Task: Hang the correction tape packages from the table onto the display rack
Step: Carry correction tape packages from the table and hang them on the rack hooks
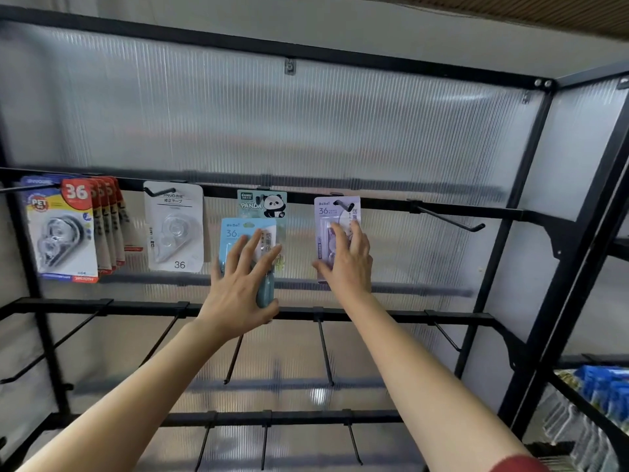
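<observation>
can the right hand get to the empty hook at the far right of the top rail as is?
Probably yes. The right hand rests on the purple package, and the empty hook is the next one to its right on the same rail. Nothing hangs or stands between them, though the hand must let go of the package first.

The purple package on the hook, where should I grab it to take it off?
Pinch the purple package by its flat lower card edges, coming from the front, then slide it toward you. It hangs by its top hole on a hook pointing outward.
</observation>
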Demonstrator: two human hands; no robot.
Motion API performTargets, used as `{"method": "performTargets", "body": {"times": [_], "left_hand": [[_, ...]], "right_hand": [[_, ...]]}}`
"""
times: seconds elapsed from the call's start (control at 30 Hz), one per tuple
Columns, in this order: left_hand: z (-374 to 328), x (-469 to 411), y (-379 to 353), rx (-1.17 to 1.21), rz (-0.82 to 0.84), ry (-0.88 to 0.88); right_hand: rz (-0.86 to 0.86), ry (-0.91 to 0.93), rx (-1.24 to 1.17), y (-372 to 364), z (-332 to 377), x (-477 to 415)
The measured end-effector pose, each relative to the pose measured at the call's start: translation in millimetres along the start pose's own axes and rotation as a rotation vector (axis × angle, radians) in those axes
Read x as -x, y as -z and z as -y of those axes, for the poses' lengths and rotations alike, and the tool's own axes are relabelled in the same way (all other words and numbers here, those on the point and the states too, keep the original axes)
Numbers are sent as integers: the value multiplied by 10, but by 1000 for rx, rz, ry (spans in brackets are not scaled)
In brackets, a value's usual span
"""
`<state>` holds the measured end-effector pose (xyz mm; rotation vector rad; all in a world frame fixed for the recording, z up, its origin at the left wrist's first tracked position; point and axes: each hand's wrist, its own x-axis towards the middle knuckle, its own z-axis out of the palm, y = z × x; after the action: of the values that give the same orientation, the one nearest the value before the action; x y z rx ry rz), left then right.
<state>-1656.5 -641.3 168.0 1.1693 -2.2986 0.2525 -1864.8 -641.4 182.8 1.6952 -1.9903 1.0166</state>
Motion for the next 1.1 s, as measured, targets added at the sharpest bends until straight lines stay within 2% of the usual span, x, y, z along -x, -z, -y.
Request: {"method": "performTargets", "body": {"times": [0.13,0.23,0.3,0.37,0.43,0.53,0.63,0.83,0.97,1.1], "left_hand": [[-73,10,5,-18,17,-47],[-179,31,5,-59,32,-103],[-281,48,-6,-68,16,-155],[-403,71,-12,-15,-20,-196],[-516,93,-17,55,-55,-202],[-652,103,-25,120,-80,-209],[-784,108,-17,161,-104,-230],[-962,91,-107,169,-104,-302],[-1018,90,-137,201,-133,-344],[-944,84,-172,167,-120,-294]], "right_hand": [[-74,52,-85,67,-64,178],[-152,98,-299,169,-117,330],[-56,65,-542,279,-129,406],[127,-3,-760,418,-132,467],[263,-15,-880,520,-171,523],[394,-1,-935,650,-194,634],[418,-24,-1009,721,-193,693],[380,-69,-1003,744,-254,751],[274,-100,-937,773,-361,816],[210,-132,-844,962,-616,883]]}}
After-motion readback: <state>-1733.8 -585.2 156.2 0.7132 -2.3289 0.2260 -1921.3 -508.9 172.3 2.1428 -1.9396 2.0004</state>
